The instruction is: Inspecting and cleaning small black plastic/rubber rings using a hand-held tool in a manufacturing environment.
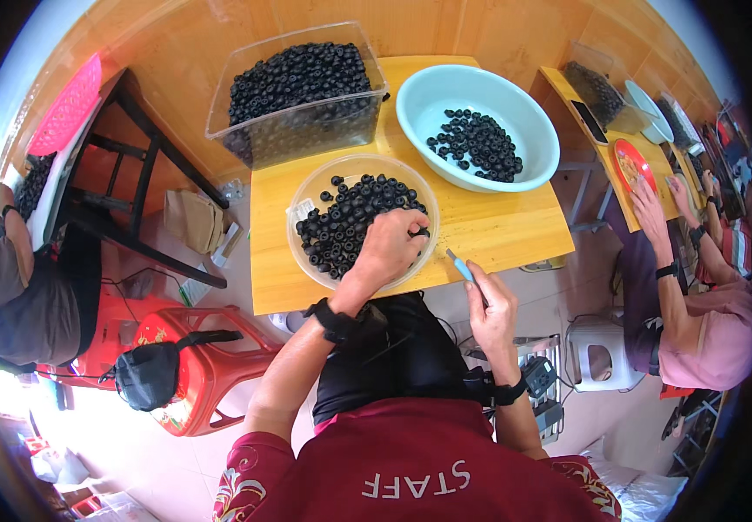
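Over a round clear tub [429, 196] partly filled with small black ring-shaped parts [341, 217], my left hand [391, 248] pinches one such black ring-shaped part [420, 232] at its fingertips. My right hand [491, 306], just off the table's front edge, is closed around a slim blue-handled tool [460, 266] with a short grey tip. That tip points up and left, apart from the part in my left hand. Whether it is a blade or a scraper I cannot make out. A light blue basin [432, 87] behind holds more of the black parts.
A clear rectangular bin [306, 139] heaped with black parts stands at the back left of the wooden table [515, 226]. To the left is a red stool [210, 348] with a black bag [145, 374]. Other people sit at both sides; a red plate [632, 161] lies on the right table.
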A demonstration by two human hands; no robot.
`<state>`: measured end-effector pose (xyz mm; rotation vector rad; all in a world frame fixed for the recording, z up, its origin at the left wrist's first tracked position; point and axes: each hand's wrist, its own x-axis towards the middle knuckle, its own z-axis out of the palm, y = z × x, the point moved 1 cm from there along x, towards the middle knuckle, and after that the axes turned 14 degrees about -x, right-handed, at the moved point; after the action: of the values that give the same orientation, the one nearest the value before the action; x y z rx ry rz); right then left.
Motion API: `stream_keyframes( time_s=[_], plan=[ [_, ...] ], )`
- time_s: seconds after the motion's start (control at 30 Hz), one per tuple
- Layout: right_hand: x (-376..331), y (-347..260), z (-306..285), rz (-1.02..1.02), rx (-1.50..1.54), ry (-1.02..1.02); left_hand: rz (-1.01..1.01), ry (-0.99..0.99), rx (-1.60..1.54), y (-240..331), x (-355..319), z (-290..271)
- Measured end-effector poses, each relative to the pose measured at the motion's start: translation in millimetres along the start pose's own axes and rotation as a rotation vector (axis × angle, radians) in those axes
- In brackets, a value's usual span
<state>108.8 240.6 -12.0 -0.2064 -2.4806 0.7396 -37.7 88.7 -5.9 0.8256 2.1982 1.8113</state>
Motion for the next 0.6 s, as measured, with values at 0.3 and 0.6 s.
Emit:
stream_keyframes(
  time_s=[0.3, 0.6],
  plan=[
    [-1, -3, -1, 0.036, 0.017, -0.037, -0.012, 0.037, 0.125, -10, -2, 18],
    [0, -6, 2, -0.008, 0.025, -0.008, 0.001, 0.105, 0.228, -1, -6, 24]
  ],
)
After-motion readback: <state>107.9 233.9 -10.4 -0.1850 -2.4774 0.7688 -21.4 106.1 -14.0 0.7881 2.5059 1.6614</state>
